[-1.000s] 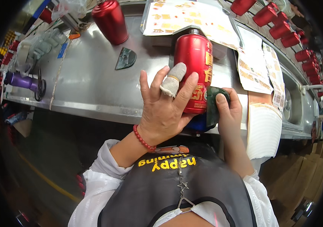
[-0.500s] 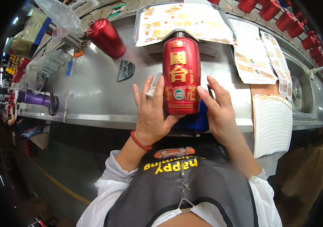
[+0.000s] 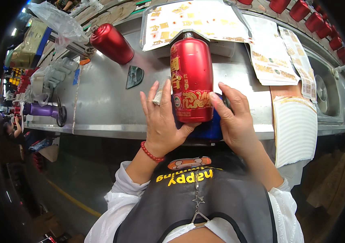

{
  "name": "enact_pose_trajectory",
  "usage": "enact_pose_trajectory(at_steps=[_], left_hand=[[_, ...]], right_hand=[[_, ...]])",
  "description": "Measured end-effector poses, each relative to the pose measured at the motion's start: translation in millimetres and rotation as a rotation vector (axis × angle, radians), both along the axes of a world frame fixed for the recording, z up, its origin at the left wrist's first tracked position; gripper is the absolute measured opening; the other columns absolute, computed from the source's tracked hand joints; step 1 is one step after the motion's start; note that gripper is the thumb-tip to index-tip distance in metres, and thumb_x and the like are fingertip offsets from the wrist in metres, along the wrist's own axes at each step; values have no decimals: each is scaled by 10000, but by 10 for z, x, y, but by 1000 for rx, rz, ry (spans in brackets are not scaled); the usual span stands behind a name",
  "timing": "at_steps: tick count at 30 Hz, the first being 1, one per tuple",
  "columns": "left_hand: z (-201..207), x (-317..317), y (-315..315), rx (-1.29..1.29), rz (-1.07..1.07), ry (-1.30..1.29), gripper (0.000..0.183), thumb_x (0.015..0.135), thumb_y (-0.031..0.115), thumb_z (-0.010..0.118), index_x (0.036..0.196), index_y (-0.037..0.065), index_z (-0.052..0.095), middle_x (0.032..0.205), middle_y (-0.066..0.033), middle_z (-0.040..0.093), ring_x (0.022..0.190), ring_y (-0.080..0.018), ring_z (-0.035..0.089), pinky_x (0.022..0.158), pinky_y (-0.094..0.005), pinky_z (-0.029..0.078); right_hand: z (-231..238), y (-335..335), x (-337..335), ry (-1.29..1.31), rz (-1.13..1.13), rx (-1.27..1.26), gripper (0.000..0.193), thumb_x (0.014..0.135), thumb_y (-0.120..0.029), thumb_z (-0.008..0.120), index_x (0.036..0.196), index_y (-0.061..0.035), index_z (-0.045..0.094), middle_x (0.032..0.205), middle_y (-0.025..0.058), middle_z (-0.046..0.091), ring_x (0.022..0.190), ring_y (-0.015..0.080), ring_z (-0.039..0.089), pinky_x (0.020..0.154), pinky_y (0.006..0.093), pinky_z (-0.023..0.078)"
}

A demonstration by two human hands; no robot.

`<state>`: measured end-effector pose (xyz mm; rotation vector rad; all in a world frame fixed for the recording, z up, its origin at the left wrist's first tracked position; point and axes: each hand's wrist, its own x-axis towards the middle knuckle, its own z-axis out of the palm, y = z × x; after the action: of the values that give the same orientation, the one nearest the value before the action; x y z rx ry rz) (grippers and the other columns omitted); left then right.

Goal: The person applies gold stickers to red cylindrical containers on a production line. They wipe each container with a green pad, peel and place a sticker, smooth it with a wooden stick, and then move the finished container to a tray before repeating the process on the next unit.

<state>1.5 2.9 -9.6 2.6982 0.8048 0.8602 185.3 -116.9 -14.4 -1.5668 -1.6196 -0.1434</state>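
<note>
A glossy red bottle with gold lettering and a gold patterned band lies before me, its neck pointing away and resting at a dark angular support. Something blue shows beneath its base. My left hand lies along the bottle's left side, thumb at the base edge and fingers mostly straight. White wrapping covers part of one finger. From the right, my right hand presses its thumb to the lower side, the other fingers loosely raised. Between them, both hands hold the bottle.
Beyond the bottle lies a tray of gold-printed label sheets. More label sheets hang over a white ridged stack beside the sink. A second red bottle and a dark flat piece lie left on the metal table.
The bottle has turned about its long axis: its large gold lettering has moved to the left side, and the patterned band now faces up. Both hands stay in nearly the same place.
</note>
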Motion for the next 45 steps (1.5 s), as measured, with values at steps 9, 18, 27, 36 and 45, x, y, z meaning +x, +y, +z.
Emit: enact_pose_trajectory(at_steps=[9,18,27,36,45], left_hand=[[-87,-37,28,11,-18,32,1135,821,685,672,1566,-64,256,1495,-217,466,1388,-430,378,1136,-716,133],[-44,-19,22,-18,-20,20,1147,801,678,703,1565,-56,263,1491,-224,466,1388,-433,377,1141,-715,118],[-33,-9,22,48,-9,44,1108,822,674,679,1568,-37,274,1466,-233,484,1373,-451,393,1130,-727,126],[-127,-61,79,-93,-87,-38,1055,881,635,645,1531,-108,272,1473,-256,468,1404,-467,361,1162,-667,158],[236,89,59,432,-278,151,558,935,277,636,1476,290,497,1352,-2,602,1406,-277,396,1209,-645,105]], right_hand=[[-41,-39,-18,-35,-3,-56,706,748,111,616,1406,-146,612,1361,234,550,1160,411,557,1002,464,495],[-44,-59,28,44,-22,-57,667,780,131,613,1412,-82,585,1323,236,581,1147,388,586,974,454,511],[376,406,-140,536,2,-26,316,939,-160,664,1218,-29,595,879,175,698,803,329,715,738,380,555],[35,211,-50,987,-25,-21,247,982,-129,633,1189,0,604,918,43,672,833,94,602,781,253,513],[-53,145,51,1166,-10,-56,220,985,-135,632,1152,5,600,906,21,671,808,68,585,729,235,497]])
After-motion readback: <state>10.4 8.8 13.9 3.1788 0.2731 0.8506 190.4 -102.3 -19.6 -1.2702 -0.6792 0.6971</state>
